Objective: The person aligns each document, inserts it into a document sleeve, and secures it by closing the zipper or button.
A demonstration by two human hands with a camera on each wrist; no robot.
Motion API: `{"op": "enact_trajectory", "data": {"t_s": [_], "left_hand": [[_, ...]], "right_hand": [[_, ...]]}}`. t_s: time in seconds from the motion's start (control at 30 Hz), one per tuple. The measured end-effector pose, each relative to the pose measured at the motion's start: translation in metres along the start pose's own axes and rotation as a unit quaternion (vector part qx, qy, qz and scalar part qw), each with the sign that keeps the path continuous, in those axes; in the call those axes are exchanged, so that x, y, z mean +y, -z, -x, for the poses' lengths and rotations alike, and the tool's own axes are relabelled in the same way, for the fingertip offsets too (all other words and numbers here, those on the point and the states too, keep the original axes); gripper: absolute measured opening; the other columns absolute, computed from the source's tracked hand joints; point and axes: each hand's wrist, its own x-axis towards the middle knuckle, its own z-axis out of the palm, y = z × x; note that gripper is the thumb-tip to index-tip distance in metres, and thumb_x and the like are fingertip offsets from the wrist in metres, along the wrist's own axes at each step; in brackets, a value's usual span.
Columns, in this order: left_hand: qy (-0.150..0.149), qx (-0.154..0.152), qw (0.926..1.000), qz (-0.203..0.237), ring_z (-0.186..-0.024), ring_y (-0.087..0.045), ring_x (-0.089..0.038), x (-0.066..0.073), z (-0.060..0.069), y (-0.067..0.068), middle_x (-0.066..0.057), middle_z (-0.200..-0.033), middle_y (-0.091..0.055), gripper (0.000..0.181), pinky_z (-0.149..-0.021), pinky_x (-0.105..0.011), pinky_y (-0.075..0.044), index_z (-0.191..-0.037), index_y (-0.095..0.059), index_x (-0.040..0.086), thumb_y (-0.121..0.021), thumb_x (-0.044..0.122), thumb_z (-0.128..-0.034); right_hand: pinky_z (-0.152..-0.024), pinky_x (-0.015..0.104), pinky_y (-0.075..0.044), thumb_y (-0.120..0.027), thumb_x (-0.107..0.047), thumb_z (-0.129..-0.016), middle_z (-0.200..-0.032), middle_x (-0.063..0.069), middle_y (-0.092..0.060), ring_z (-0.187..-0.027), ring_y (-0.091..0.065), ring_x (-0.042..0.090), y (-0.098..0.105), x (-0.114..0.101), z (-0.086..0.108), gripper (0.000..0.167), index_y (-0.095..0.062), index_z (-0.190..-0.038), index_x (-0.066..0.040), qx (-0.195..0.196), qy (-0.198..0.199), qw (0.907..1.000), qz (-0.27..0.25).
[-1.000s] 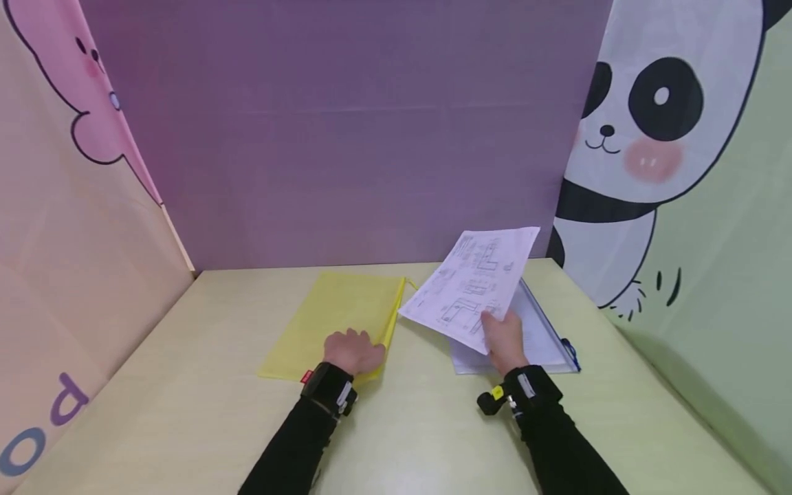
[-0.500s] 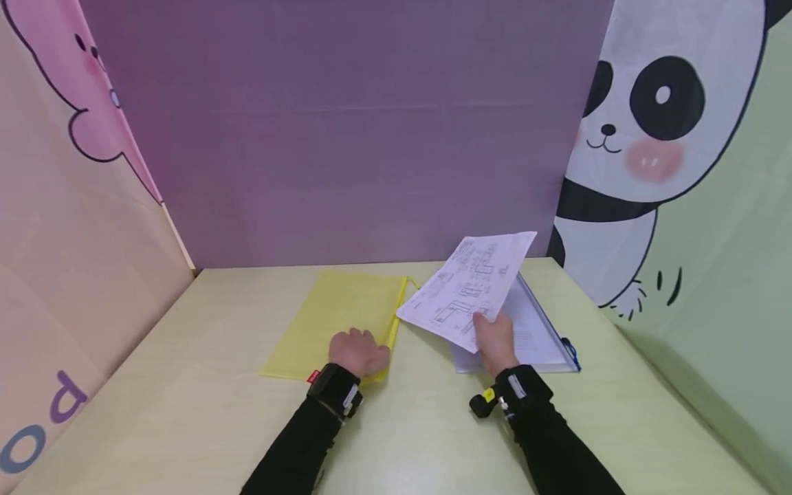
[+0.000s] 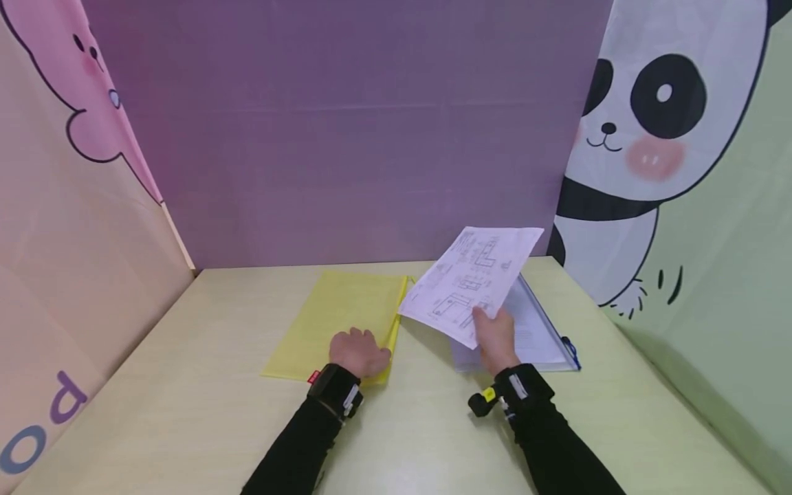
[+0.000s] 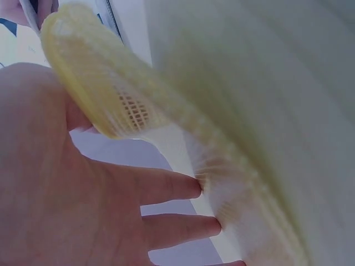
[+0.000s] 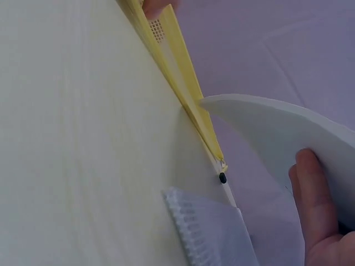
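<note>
A yellow mesh zip pouch [image 3: 337, 302] lies flat on the table, left of centre. My left hand [image 3: 359, 354] grips its near right edge; in the left wrist view the mouth gapes, the thumb tip is hidden behind the yellow edge and the fingers touch the mesh. My right hand [image 3: 497, 337] holds a sheaf of white paper [image 3: 470, 282] printed with line drawings, thumb on top, raised and tilted above the table. The paper's left corner is close to the pouch's open side; in the right wrist view the paper edge [image 5: 266, 102] overlaps the yellow rim [image 5: 186, 72].
Under the raised paper, on the right, lies a whitish see-through zip pouch [image 3: 544, 337] with printed pages and a blue pull [image 3: 570, 350]. A purple backdrop [image 3: 346, 137] stands behind the table [image 3: 402, 440]. Printed side panels rise at left and right.
The paper has shifted slightly left with my right hand, dipping and then rising again at its far edge. My left hand moved slightly right, then stayed on the yellow pouch.
</note>
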Motion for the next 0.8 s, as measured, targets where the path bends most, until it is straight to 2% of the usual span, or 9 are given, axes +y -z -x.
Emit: {"op": "enact_trajectory", "data": {"t_s": [0.13, 0.27, 0.43, 0.6, 0.8], "left_hand": [[-0.001, -0.006, 1.0000, -0.002, -0.084, -0.054, -0.028, -0.001, 0.000, 0.002, -0.018, -0.097, -0.060, 0.055, -0.078, -0.042, -0.050, -0.115, -0.065, -0.003, -0.047, 0.046, -0.0971], [-0.005, -0.008, 1.0000, -0.002, -0.090, -0.058, -0.030, -0.002, 0.000, 0.003, -0.020, -0.105, -0.063, 0.057, -0.082, -0.043, -0.050, -0.120, -0.064, -0.004, -0.045, 0.045, -0.0981], [-0.006, -0.005, 1.0000, 0.005, -0.099, -0.061, -0.033, -0.002, 0.003, 0.004, -0.021, -0.110, -0.064, 0.056, -0.085, -0.045, -0.050, -0.122, -0.065, -0.003, -0.044, 0.043, -0.0990], [0.016, -0.006, 0.9994, 0.031, -0.105, -0.059, -0.039, -0.001, 0.004, 0.004, -0.021, -0.113, -0.063, 0.055, -0.086, -0.052, -0.050, -0.122, -0.065, 0.000, -0.043, 0.045, -0.0995], [0.045, -0.005, 0.9966, 0.069, -0.111, -0.056, -0.042, 0.000, 0.003, 0.004, -0.019, -0.121, -0.062, 0.056, -0.084, -0.063, -0.049, -0.126, -0.065, 0.004, -0.044, 0.048, -0.1000]], "right_hand": [[-0.075, 0.020, -0.056, -0.048, -0.011, -0.106, -0.136, 0.021, -0.059, -0.109, -0.065, 0.026, -0.002, 0.002, 0.002, 0.043, -0.045, -0.147, 0.002, -0.010, -0.009, 0.9998, 0.012], [-0.073, 0.020, -0.055, -0.050, -0.010, -0.105, -0.132, 0.026, -0.060, -0.101, -0.066, 0.024, -0.006, 0.006, 0.003, 0.043, -0.046, -0.144, 0.005, -0.013, -0.001, 0.9994, 0.032], [-0.076, 0.022, -0.054, -0.050, -0.007, -0.104, -0.134, 0.026, -0.060, -0.105, -0.066, 0.026, -0.010, 0.008, 0.005, 0.043, -0.047, -0.145, 0.005, -0.032, 0.004, 0.9988, 0.036], [-0.081, 0.026, -0.056, -0.049, -0.009, -0.104, -0.136, 0.023, -0.060, -0.111, -0.066, 0.028, -0.012, 0.008, 0.007, 0.044, -0.046, -0.147, 0.000, -0.058, -0.013, 0.9976, 0.036], [-0.082, 0.032, -0.058, -0.051, -0.008, -0.103, -0.137, 0.022, -0.060, -0.110, -0.068, 0.029, -0.011, 0.007, 0.007, 0.046, -0.047, -0.149, -0.003, -0.088, -0.011, 0.9956, 0.030]]}}
